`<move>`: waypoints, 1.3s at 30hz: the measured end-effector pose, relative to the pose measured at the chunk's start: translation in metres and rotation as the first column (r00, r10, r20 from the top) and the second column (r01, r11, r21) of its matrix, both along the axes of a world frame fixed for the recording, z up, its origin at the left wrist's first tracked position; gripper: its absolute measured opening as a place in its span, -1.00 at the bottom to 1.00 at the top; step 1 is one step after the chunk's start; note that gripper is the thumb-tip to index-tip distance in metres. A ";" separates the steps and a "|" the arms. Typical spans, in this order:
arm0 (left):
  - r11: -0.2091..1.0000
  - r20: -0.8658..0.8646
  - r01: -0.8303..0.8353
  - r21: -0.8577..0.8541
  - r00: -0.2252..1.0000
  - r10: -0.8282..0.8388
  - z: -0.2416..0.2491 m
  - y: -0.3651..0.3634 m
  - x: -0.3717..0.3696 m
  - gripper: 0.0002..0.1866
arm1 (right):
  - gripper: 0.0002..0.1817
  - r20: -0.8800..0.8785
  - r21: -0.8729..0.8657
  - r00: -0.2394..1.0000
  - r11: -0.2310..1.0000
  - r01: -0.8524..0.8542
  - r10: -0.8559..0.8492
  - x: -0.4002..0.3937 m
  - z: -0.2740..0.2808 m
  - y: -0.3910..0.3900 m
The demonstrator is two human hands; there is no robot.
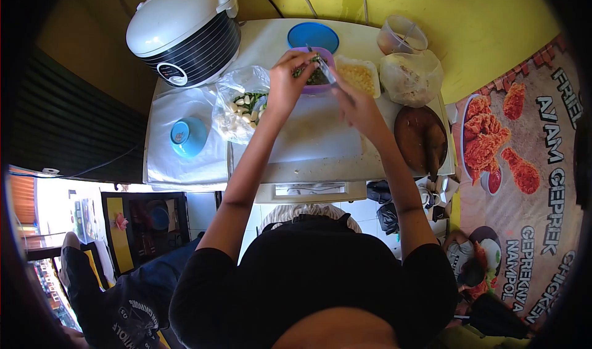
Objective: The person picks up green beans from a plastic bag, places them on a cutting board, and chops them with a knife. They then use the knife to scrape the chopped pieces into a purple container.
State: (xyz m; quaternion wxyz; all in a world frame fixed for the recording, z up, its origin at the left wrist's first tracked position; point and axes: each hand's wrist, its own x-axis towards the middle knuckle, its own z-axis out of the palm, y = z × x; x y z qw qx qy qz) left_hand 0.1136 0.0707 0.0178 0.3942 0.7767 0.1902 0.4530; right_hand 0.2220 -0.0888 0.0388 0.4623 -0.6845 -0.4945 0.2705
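Note:
Over a purple container (317,90) of chopped green pieces, my left hand (287,80) is closed in a pinch on some small green vegetable (316,59); its exact kind is too small to tell. My right hand (360,107), slightly blurred, grips a knife (325,71) whose blade points up and left toward the left fingertips. Just left of my left wrist lies an open clear plastic bag (239,80) with peeled garlic cloves (242,109) and green pieces. To the right of the container, a white tray (374,71) holds pale chopped bits.
A rice cooker (185,34) stands back left, and an upturned blue bowl (189,137) front left. Behind the container lies a blue lid (313,37). On the right are a clear tub (394,34), a filled plastic bag (412,77) and a stone mortar (410,139). Another person (132,306) is at lower left.

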 end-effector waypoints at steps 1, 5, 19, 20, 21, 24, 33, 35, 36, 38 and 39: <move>1.000 0.003 0.001 0.005 1.000 -0.001 -0.001 0.009 0.004 -0.71 | -0.50 0.003 0.005 1.000 1.000 0.001 -0.001 0.014 -0.007 0.010; 0.994 -0.235 0.015 0.112 0.972 0.012 -0.009 0.030 0.004 -0.66 | -0.52 0.373 -0.058 0.928 0.998 0.018 0.005 0.042 -0.022 0.019; 0.935 0.065 -0.229 -0.270 0.965 0.255 -0.010 -0.010 -0.108 -0.66 | -0.51 0.138 -0.052 0.989 0.996 0.066 -0.058 0.020 -0.026 -0.024; 0.922 0.040 -0.277 -0.269 0.954 0.298 -0.013 -0.007 -0.120 -0.65 | -0.51 0.028 -0.043 0.997 0.996 0.074 -0.072 0.015 -0.026 -0.028; 0.908 0.013 -0.324 -0.268 0.941 0.339 -0.015 -0.006 -0.130 -0.65 | -0.51 -0.082 -0.037 0.993 0.996 0.083 -0.086 0.009 -0.027 -0.032; 0.892 -0.177 -0.415 -0.180 0.906 0.386 -0.013 -0.004 -0.148 -0.73 | -0.51 -0.113 -0.076 0.993 0.997 0.009 -0.017 -0.005 -0.030 -0.041; 0.918 -0.366 -0.378 0.124 0.842 0.396 -0.026 0.013 -0.146 -0.79 | -0.48 -0.192 -0.128 0.980 0.989 -0.078 0.053 -0.023 -0.045 -0.047; 0.944 -0.454 -0.277 0.178 0.828 0.329 -0.027 0.017 -0.137 -0.80 | -0.48 -0.203 -0.115 0.977 0.990 -0.082 0.057 -0.026 -0.048 -0.048; 0.960 -0.415 -0.229 0.159 0.867 0.276 -0.029 0.021 -0.131 -0.81 | -0.49 -0.214 -0.103 0.975 0.991 -0.080 0.057 -0.028 -0.049 -0.048; 0.959 -0.457 -0.214 0.184 0.845 0.276 -0.034 0.026 -0.121 -0.80 | -0.48 -0.219 -0.087 0.974 0.993 -0.085 0.064 -0.032 -0.051 -0.048; 0.958 -0.497 -0.196 0.207 0.823 0.276 -0.033 0.025 -0.116 -0.80 | -0.48 -0.223 -0.072 0.972 0.994 -0.087 0.069 -0.033 -0.051 -0.048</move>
